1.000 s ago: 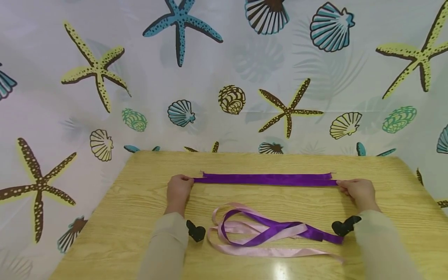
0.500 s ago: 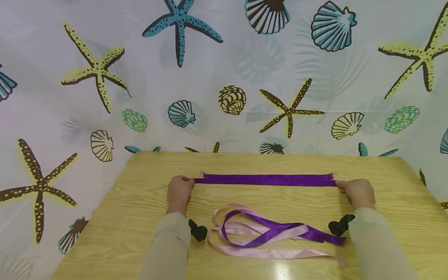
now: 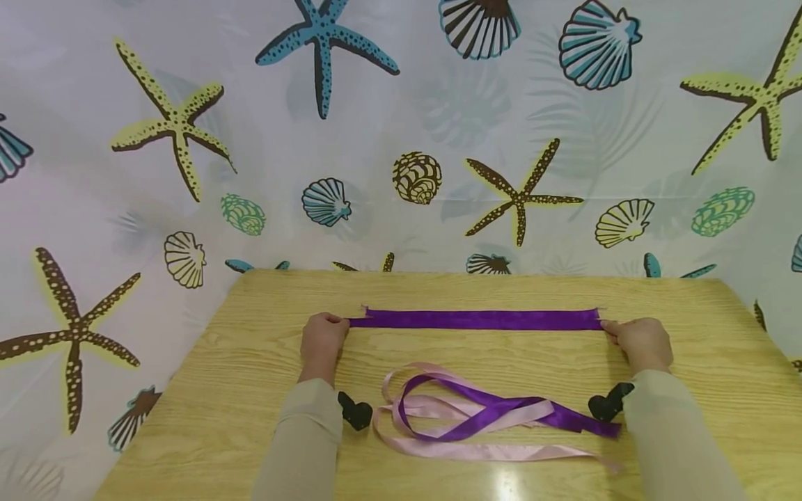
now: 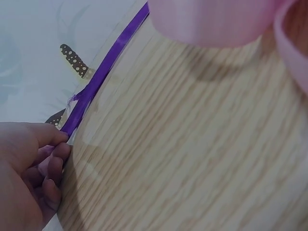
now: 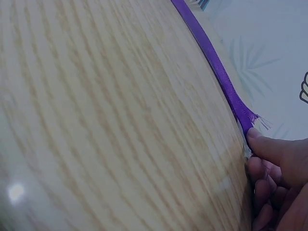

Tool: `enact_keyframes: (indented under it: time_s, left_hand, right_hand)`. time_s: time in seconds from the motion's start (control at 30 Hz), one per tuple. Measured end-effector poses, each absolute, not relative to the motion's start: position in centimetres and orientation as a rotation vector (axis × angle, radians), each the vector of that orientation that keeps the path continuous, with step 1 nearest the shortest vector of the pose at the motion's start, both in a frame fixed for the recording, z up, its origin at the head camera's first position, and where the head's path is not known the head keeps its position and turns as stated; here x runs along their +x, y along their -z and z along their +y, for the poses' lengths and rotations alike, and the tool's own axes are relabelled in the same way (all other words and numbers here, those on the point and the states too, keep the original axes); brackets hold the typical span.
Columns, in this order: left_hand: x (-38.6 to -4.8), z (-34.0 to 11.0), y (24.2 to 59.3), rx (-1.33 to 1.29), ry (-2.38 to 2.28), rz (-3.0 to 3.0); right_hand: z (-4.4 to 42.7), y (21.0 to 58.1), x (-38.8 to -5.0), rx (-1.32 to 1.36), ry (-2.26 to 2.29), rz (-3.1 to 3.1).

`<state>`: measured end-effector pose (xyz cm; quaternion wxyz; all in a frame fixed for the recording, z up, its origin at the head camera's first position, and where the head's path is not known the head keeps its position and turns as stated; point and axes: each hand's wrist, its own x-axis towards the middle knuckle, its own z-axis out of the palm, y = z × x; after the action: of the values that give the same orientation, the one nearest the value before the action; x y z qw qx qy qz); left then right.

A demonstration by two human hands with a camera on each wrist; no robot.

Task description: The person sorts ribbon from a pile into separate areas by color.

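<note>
Hands (image 3: 321, 339) (image 3: 642, 343) hide the held ribbon's (image 3: 476, 324) ends.

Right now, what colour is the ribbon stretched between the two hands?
The stretched ribbon is purple, clearest in the head view.

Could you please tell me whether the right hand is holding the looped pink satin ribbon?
No, the right hand pinches one end of the straight purple satin ribbon, while the pink ribbon lies apart from that hand.
</note>
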<state>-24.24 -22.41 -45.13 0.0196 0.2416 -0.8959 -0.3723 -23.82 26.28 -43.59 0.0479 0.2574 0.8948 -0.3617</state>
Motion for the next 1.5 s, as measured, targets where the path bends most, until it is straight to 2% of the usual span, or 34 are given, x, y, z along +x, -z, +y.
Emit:
enact_keyframes:
  time_s: [1.5]
  left_hand:
    - [-24.2, -24.0, 45.7, 0.618, 1.435, -2.664]
  right_hand:
    - [26.7, 43.7, -23.1, 0.672, 1.206, 2.672]
